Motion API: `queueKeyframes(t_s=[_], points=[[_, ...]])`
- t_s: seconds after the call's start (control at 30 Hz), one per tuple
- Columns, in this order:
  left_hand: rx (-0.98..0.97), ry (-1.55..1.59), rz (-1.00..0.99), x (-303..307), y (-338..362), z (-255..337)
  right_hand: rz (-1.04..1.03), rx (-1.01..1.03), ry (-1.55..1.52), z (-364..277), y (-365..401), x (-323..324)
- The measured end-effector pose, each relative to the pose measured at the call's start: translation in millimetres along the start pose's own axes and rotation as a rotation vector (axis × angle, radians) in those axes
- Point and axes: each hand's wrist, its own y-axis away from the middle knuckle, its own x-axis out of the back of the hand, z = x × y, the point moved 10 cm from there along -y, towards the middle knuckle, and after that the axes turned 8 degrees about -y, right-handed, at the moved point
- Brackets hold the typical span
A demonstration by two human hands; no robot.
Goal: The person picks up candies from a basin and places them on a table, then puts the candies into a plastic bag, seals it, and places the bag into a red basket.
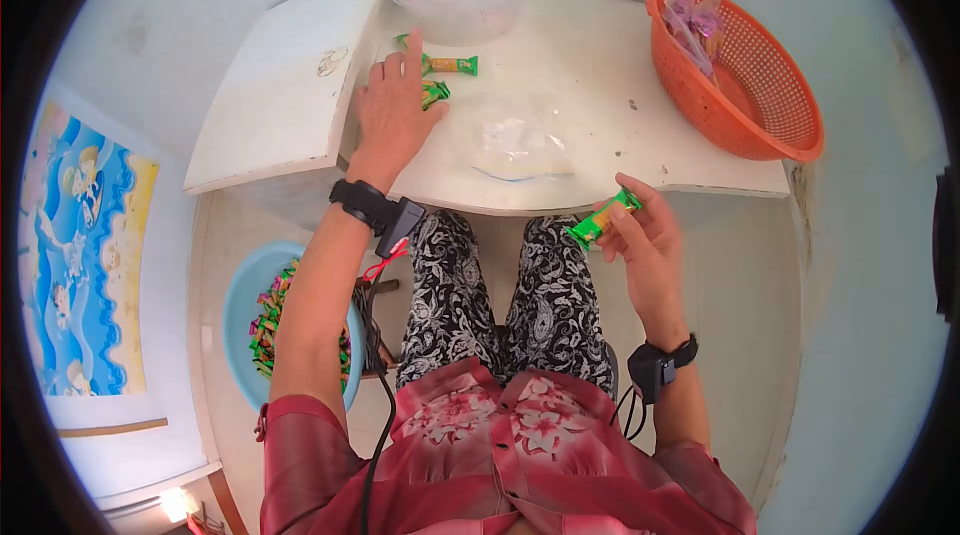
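Note:
Between the thumb and fingers of my right hand (648,250) is a small green-wrapped candy bar (603,219) with a yellow-orange label, held just off the table's front edge. Over the table's left part, my left hand (395,115) reaches out with fingers extended and thumb apart. Right by its fingers lie more green-wrapped bars: one whole bar (453,65), another bar (434,93) near the thumb, and a third (403,40) at the fingertips, partly hidden by the hand. A clear plastic bag (520,143) rests flat between my two hands.
On the white table (590,55), a clear plastic tub (460,23) stands at the back and an orange basket (800,125) holding purple-printed packets (697,27) at the right. A blue basin (238,330) of wrapped candies (268,320) sits low at left. Cables (378,415) trail from the wrist straps.

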Motion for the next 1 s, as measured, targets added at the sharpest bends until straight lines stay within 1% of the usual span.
queueKeyframes(t_s=[0.1,0.2,0.23,0.3,0.4,0.5,0.6,0.7,0.8,0.9,1.0], points=[[-0.098,0.071,0.146,11,13,12,0.025,0.012,-0.013,5,7,7],[-0.195,0.095,0.372,33,34,19,0.039,0.023,-0.029,10,10,10],[-0.251,0.176,0.375,36,42,23,0.038,0.026,-0.037,12,10,10],[-0.363,0.338,0.371,44,64,28,0.036,0.027,-0.054,17,13,10],[-0.423,0.603,0.245,53,88,51,0.038,0.043,-0.069,19,16,3],[-0.400,0.631,0.131,39,92,58,0.022,0.054,-0.092,23,17,-5],[-0.420,0.662,0.122,23,90,57,0.020,0.079,-0.037,19,18,-14],[-0.371,0.704,0.006,2,86,53,0.021,0.066,0.004,19,18,-14],[-0.329,0.711,0.001,-2,86,54,0.008,0.092,0.092,22,16,-4],[-0.313,0.744,0.039,9,87,59,0.030,0.130,0.058,17,17,-4],[-0.341,0.672,0.014,-1,82,62,0.025,0.173,0.030,9,17,-12]])
